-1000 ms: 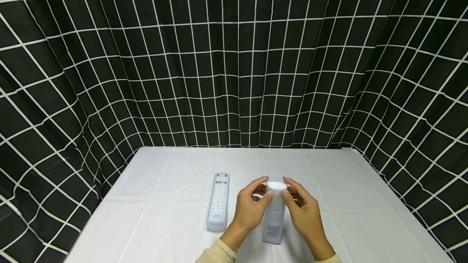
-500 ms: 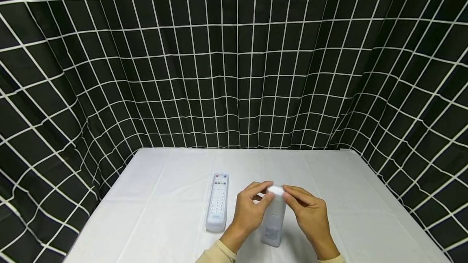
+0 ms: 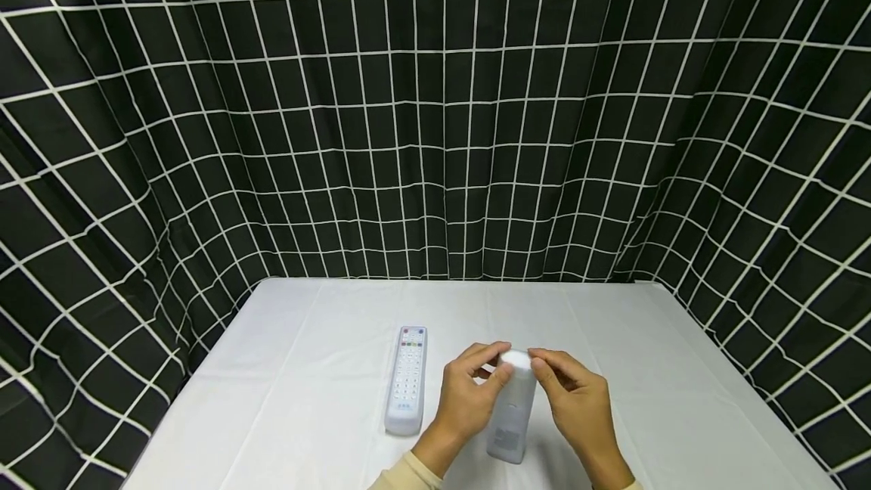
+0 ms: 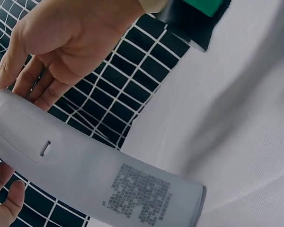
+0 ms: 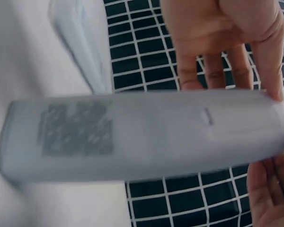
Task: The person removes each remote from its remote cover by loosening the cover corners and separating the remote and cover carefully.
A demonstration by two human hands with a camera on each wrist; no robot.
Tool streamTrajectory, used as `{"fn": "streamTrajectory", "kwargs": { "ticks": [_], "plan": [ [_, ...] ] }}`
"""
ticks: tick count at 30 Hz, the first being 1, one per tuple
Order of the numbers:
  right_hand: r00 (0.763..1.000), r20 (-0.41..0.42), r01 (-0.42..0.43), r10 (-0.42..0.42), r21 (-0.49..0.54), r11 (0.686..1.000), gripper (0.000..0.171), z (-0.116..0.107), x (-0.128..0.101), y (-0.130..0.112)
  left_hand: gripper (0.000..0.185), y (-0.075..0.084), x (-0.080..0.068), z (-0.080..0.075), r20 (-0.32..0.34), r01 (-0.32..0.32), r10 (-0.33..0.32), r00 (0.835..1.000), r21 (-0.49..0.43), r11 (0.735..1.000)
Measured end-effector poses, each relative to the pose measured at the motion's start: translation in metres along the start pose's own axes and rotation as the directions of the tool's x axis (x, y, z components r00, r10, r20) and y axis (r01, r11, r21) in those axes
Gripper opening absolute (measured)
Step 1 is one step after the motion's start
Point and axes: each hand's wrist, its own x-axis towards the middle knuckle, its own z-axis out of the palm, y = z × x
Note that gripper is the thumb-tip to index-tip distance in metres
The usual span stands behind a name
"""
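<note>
Both hands hold a pale grey-white remote control by its far end, its back turned up. A frosted cover appears to wrap it. My left hand pinches the left corner between thumb and fingers. At the right corner, my right hand does the same. In the left wrist view the back of the remote control shows a small slot and a printed code patch. The right wrist view shows its lower end over the white cloth, with my left hand beyond and my right hand at the lower right.
A second remote control, buttons up in a frosted cover, lies left of the hands on a white-covered table. A black curtain with a white grid surrounds the table's back and sides.
The held remote control's far end has dipped slightly. My right thumb and index finger have closed together at its corner, and the left fingertips have shifted a little. The other remote control has stayed put.
</note>
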Motion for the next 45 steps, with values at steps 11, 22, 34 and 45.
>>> {"fn": "streamTrajectory", "kwargs": {
  "ticks": [11, 22, 34, 45],
  "plan": [
    [0.985, 0.024, 0.171, -0.170, -0.041, 0.984, 0.027, -0.002, -0.005, 0.005, 0.026, -0.002, 0.000, 0.002, -0.014, -0.020, 0.020, 1.000, 0.009, 1.000],
    [0.974, -0.103, 0.184, -0.200, -0.146, 0.972, 0.020, 0.008, -0.007, 0.002, 0.025, -0.011, 0.002, 0.005, -0.017, -0.064, 0.065, 0.998, 0.043, 0.997],
    [0.954, -0.172, -0.241, 0.246, 0.048, 0.969, 0.011, 0.007, 0.003, -0.006, 0.026, -0.041, -0.006, 0.008, -0.013, -0.142, 0.144, 0.990, 0.093, 0.985],
    [0.877, -0.026, -0.442, 0.480, 0.347, 0.827, 0.021, 0.002, 0.015, -0.002, 0.026, -0.038, -0.009, 0.005, 0.032, -0.080, 0.078, 0.996, 0.080, 0.994]
  ]
}}
